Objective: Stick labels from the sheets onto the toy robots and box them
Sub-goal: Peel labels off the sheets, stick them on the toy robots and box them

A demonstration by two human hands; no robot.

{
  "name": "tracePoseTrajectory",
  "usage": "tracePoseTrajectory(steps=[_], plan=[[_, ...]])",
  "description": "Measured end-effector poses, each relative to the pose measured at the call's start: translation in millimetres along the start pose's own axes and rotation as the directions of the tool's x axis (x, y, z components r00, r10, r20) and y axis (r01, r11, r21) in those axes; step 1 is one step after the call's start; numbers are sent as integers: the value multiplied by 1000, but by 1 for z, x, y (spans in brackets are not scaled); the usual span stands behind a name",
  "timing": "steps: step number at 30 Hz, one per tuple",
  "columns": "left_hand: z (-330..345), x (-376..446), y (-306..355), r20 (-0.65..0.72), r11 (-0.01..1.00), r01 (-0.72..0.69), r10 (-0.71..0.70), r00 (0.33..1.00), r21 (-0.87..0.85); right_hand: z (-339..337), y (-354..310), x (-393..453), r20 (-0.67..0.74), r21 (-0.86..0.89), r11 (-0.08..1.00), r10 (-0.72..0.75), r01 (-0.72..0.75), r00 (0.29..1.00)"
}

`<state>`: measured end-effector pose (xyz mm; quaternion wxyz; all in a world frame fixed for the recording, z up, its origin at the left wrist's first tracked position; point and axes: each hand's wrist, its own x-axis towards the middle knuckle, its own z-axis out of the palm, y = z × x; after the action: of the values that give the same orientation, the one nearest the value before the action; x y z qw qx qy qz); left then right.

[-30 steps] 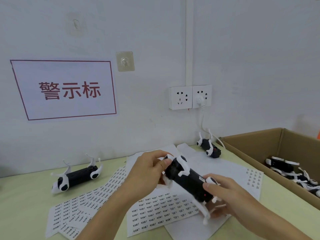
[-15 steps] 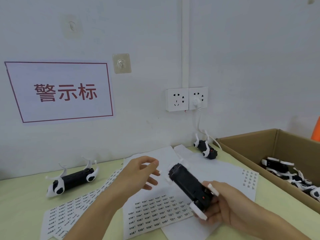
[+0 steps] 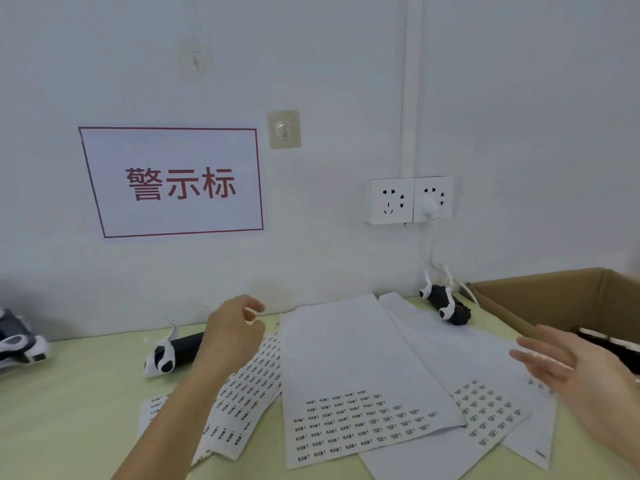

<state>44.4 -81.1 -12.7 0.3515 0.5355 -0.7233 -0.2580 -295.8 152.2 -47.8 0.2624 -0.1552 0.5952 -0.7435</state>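
Cardboard box point(image 3: 540, 299), right: boxed toy robot point(image 3: 616, 348) partly visible. Surface: two toy robots point(image 3: 173, 355) point(image 3: 445, 303) unboxed; label sheets point(image 3: 356, 379) part-used. Left hand point(image 3: 235, 330) near one robot, grip loosely curled, empty; right hand point(image 3: 568, 365) spread, empty. Most remains, seemingly.

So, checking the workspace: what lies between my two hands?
Head view: overlapping white label sheets on the table, between left hand and right hand.
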Motion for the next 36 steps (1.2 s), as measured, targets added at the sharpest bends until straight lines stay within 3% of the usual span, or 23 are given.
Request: tracePoseTrajectory(steps=[2,4,7,9,16,20,24,30,36], plan=[[-14,7,-14,-216,971,106,-60,975,212,10,1,-5,20,-188,979,-74,76,997],[-27,12,-30,-363,916,271,-154,919,297,18,3,-12,66,-351,919,-167,179,984],[-40,15,-56,-357,849,477,-383,852,229,23,12,-22,175,-505,791,-297,345,939],[-40,16,-73,-296,842,504,-440,848,191,25,18,-23,234,-540,744,-316,393,920],[-35,17,-76,-385,950,305,-255,887,73,29,26,-25,288,-554,711,-324,433,901],[-27,13,-56,-426,997,4,-39,904,-82,31,26,-27,282,-550,711,-336,439,899],[-15,4,-37,-424,903,-263,103,900,-338,32,26,-29,272,-538,724,-336,431,902],[0,1,-17,-430,828,-393,209,878,-400,33,25,-32,289,-540,718,-333,440,898],[9,-4,-7,-396,816,-418,257,881,-400,34,25,-34,302,-556,699,-334,450,893]])
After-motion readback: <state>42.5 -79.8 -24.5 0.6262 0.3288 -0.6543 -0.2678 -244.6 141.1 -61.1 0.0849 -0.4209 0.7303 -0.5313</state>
